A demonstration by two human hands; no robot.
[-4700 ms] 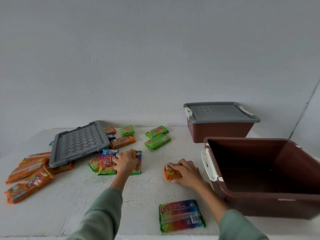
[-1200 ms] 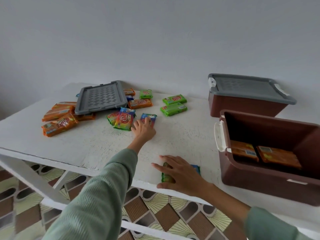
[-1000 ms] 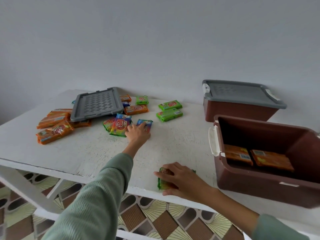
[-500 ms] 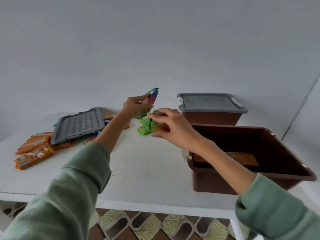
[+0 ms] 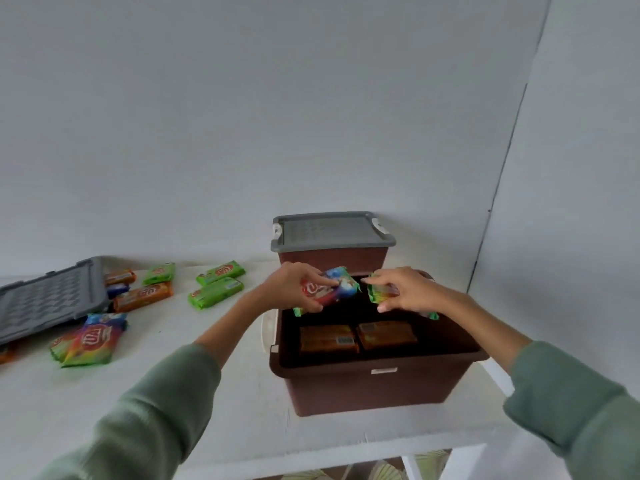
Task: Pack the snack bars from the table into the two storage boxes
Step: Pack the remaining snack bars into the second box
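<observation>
Snack bars point(image 5: 329, 289) now over open box point(image 5: 377, 379)

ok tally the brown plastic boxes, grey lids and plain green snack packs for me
brown plastic storage boxes: 2
grey plastic lids: 2
plain green wrapped snack packs: 3
total: 7

Hands point(image 5: 298, 289) hold bars point(image 5: 330, 289) over box point(image 5: 367, 386)
</observation>
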